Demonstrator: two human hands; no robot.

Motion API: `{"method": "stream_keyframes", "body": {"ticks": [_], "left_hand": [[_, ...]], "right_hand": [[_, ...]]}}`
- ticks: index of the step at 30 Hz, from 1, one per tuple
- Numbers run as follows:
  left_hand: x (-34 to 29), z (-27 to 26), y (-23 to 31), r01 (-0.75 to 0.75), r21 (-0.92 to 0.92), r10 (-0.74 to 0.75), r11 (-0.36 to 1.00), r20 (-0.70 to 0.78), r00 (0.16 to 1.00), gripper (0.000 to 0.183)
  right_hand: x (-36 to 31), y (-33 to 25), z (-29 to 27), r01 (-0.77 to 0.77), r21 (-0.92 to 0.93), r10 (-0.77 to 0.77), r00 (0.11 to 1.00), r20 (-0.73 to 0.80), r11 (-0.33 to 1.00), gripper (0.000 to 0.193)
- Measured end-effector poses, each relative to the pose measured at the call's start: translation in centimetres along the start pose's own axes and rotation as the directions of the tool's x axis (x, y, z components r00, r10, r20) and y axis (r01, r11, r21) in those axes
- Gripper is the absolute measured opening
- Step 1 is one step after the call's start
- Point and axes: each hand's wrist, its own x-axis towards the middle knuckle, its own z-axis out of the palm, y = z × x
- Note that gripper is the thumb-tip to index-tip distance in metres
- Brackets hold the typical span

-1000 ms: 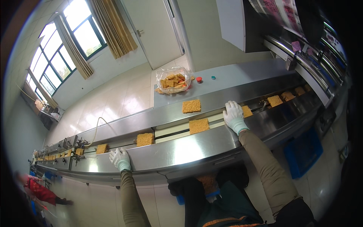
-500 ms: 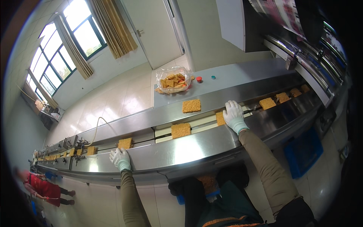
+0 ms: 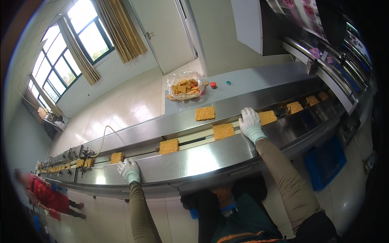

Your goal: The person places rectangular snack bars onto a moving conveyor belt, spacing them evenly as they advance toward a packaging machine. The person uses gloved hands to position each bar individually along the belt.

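Observation:
My right hand (image 3: 251, 121), in a white knit glove, reaches across the conveyor channel with its fingers stretched out toward the far rail. One golden-brown crispy block (image 3: 223, 131) lies just left of it and another block (image 3: 268, 117) lies close on its right; neither is gripped. My left hand (image 3: 129, 169), gloved the same way, rests on the near steel edge (image 3: 182, 165) with fingers loosely apart. A block (image 3: 117, 157) is just beyond its fingertips, and one more (image 3: 168, 146) lies farther right in the channel. A single block (image 3: 205, 114) sits on the far steel ledge.
A clear plastic bag of broken pieces (image 3: 186, 88) stands on the back table beside a red cap (image 3: 213, 85) and a green cap (image 3: 228, 82). Rollers with printed film (image 3: 320, 56) rise at right. A blue crate (image 3: 325, 164) is below. A person in red (image 3: 48, 195) is at far left.
The blocks in the channel have shifted along it, while the one on the far ledge stays put. Both my hands hold their places. The person in red has moved slightly.

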Motion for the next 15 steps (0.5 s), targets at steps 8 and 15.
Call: {"method": "stream_keyframes", "body": {"ticks": [8, 15], "left_hand": [[0.11, 0.05, -0.16, -0.013, 0.000, 0.013, 1.000, 0.023, 1.000, 0.038], [0.09, -0.11, -0.10, -0.007, -0.010, 0.007, 1.000, 0.025, 1.000, 0.038]], "right_hand": [[0.01, 0.06, 0.04, 0.005, 0.000, -0.005, 1.000, -0.013, 1.000, 0.032], [0.07, 0.05, 0.06, 0.003, -0.003, -0.003, 1.000, -0.009, 1.000, 0.032]]}}
